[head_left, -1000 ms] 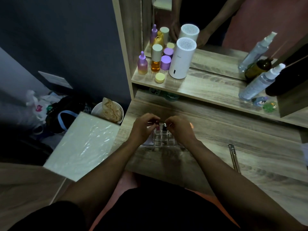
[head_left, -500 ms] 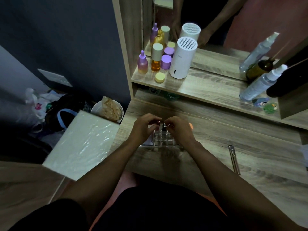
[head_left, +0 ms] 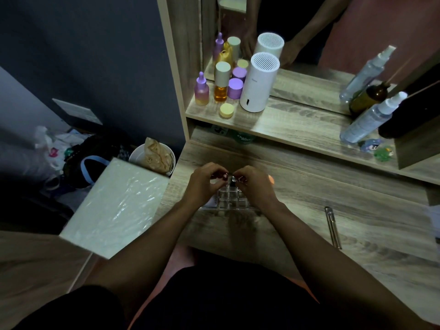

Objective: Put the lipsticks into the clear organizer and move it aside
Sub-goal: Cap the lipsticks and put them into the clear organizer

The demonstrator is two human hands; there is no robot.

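Two bare hands meet over a clear organizer (head_left: 229,198) that sits on the wooden desk (head_left: 309,210), close to the front edge. The organizer is a see-through box cut into small square slots. The slots nearest the camera look empty.

The left hand (head_left: 204,184) is on the left side of the organizer. Its fingers are curled in, and the fingertips (head_left: 217,175) pinch together above the far row of slots. The right hand (head_left: 256,184) is on the right side, curled the same way. Its fingertips are pinched on the top of a dark lipstick (head_left: 232,181) that stands up in a far slot. The two hands almost touch each other there. It is too dark and too small to tell if the left fingers also hold the lipstick or something else of their own.

A thin silver tool (head_left: 332,227) lies on the desk, well apart to the right.

On the shelf (head_left: 297,125) behind the desk stand a white round tube (head_left: 258,84) with a grille on top, a purple dropper bottle (head_left: 201,90), an orange bottle (head_left: 221,83), a purple jar (head_left: 235,88) and a small yellow jar (head_left: 226,110). A clear spray bottle (head_left: 371,117) leans at the right end of the shelf.
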